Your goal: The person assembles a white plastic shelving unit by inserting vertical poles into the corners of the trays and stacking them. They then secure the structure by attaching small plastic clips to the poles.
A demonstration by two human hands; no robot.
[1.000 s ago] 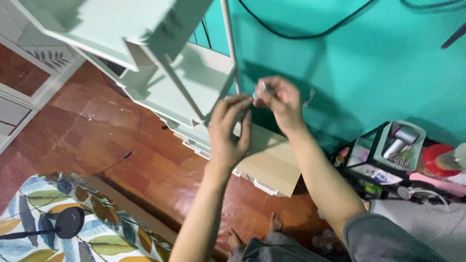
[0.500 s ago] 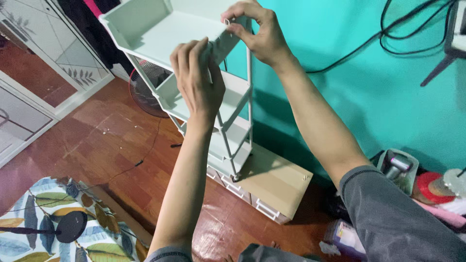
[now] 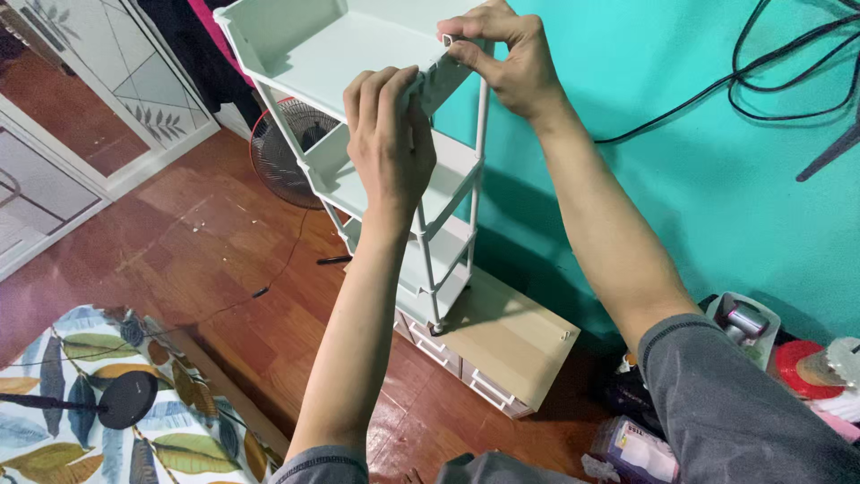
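The left hand wraps around the near corner of the top tray of a tall white shelf rack. Its fingers curl tight over the tray's edge. The right hand is up at the same corner, and its thumb and fingers pinch together on a small white piece at the top of the corner pole.

The rack could tip. It is tall and thin, and it stands on top of a low tan drawer box, not on the floor. A hard push or pull at the top might rock it off the box. The small piece is tiny, so it could slip out of the pinch and fall, and it might be hard to find among the things down there. A finger could also get caught between the tray and the pole.

The rack is pale white plastic with several trays stacked one over another, joined by thin poles. It stands against the green wall. Each tray has a raised rim. All the trays look bare.

A fan stands behind the rack. A leaf-pattern mat lies on the brown wood floor.
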